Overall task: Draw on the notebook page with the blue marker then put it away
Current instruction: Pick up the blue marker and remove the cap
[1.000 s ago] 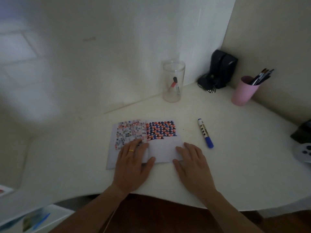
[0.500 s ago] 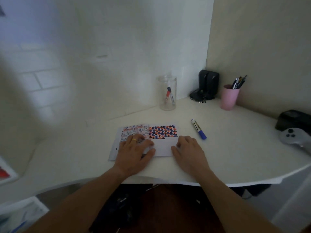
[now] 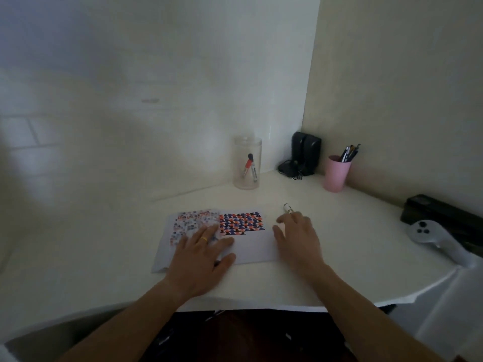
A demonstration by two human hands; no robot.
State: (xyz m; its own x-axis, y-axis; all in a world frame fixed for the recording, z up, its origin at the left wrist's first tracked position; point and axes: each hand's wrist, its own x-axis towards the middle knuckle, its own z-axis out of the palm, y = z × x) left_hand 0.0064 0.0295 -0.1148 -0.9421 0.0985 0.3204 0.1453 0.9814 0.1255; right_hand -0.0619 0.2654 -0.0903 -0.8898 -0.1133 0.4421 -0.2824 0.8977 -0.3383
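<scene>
An open notebook (image 3: 251, 246) lies on the white desk, its upper part covered with small red, blue and black patterns and its lower right page blank. My left hand (image 3: 202, 253), with a gold ring, rests flat on the left page, fingers spread. My right hand (image 3: 298, 237) lies to the right of the notebook, over the blue marker (image 3: 287, 207). Only the marker's white far end shows beyond my fingertips; its blue cap is hidden under the hand. I cannot tell whether the fingers have closed around it.
A clear jar (image 3: 247, 163) with a red and a black marker stands behind the notebook. A pink cup (image 3: 335, 176) of pens and a black device (image 3: 304, 155) fill the corner. A grey controller (image 3: 428, 236) and a black box (image 3: 441, 212) lie at right.
My right hand has slid right and forward from the notebook's edge onto the blue marker, covering most of it. My left hand stays on the page. The head camera has tilted upward.
</scene>
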